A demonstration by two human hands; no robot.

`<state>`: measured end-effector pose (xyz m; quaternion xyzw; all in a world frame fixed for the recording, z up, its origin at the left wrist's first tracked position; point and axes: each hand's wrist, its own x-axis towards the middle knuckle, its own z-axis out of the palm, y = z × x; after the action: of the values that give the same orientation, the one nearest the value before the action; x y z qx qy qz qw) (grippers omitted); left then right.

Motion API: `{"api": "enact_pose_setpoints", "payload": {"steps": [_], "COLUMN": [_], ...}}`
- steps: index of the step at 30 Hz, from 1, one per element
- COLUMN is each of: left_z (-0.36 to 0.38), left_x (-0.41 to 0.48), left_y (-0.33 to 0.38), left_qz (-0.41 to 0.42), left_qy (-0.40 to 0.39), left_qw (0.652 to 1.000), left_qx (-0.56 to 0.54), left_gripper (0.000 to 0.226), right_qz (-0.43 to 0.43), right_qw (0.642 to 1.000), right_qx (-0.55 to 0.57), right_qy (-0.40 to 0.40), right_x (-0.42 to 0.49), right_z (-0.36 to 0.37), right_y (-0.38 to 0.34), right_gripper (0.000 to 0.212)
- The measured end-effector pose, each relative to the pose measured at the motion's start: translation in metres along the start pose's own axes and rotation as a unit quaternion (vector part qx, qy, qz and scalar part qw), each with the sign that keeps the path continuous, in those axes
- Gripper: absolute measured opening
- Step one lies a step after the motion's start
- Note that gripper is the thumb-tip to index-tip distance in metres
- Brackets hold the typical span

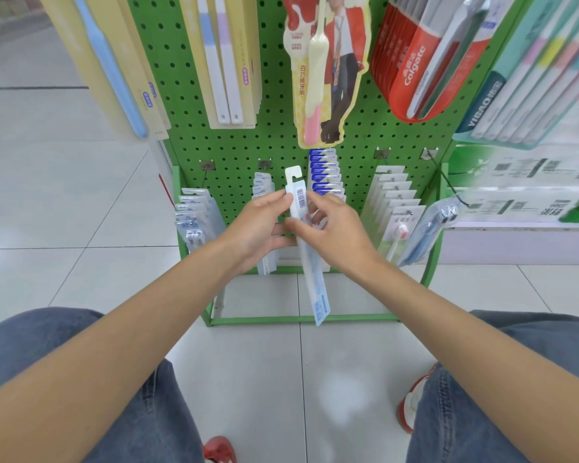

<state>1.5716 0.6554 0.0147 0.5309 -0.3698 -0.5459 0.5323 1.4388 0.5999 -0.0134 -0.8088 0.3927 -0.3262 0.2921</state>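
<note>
**Both hands hold one toothbrush pack at the green rack**

A long, flat, clear-and-white plastic toothbrush pack (310, 279) with a barcode label is held in the air in front of the lower row of hooks on the green perforated metal pegboard rack (234, 145). It stands nearly upright, slightly tilted. Its white hang tab is uppermost and free of any hook, and its blue-printed lower end points down toward the rack's base frame.

The left hand (261, 225) grips the pack's left edge just beside the barcode, fingers curled behind it. The right hand (335, 232) pinches the pack from the other side, thumb lying across its front and fingers behind. The two hands are close together, nearly touching.

Just behind the pack hangs a row of blue-topped card packs (325, 175) on one hook. Higher up on the right hang red Colgate toothbrush packs (411, 71). Below lies the pale tiled floor (264, 379), with the person's knees in blue jeans at either side.
</note>
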Motion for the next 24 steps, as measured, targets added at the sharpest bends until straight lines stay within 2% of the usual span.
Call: {"api": "enact_pose_setpoints", "payload": {"steps": [3, 6, 10, 16, 20, 24], "left_z": [0.003, 0.001, -0.004, -0.006, -0.004, -0.005], "left_x": [-0.002, 0.000, 0.004, 0.008, 0.010, 0.013], "left_y": [0.001, 0.000, 0.000, -0.005, -0.010, -0.014], "left_qz": [0.000, 0.016, 0.034, 0.022, 0.045, 0.056], "left_qy": [-0.017, 0.042, 0.098, 0.086, 0.105, 0.097], "left_qw": [1.000, 0.998, 0.987, 0.990, 0.978, 0.969], "left_qx": [0.002, 0.049, 0.123, 0.108, 0.175, 0.222], "left_gripper": [0.028, 0.031, 0.016, 0.011, 0.013, 0.014], "right_qz": [0.009, 0.028, 0.040, 0.056, 0.052, 0.023], "right_qw": [1.000, 0.996, 0.993, 0.991, 0.984, 0.994], "right_qx": [0.022, 0.079, 0.112, 0.118, 0.168, 0.106], "right_qy": [-0.019, -0.020, -0.024, -0.038, -0.002, 0.024], "right_x": [0.000, 0.001, 0.004, 0.006, 0.015, 0.026], "right_z": [-0.002, -0.006, -0.003, 0.000, 0.001, 0.003], "right_y": [-0.003, -0.003, 0.003, 0.002, -0.005, -0.006], "right_gripper": [0.011, 0.034, 0.017, 0.018, 0.018, 0.016]}}
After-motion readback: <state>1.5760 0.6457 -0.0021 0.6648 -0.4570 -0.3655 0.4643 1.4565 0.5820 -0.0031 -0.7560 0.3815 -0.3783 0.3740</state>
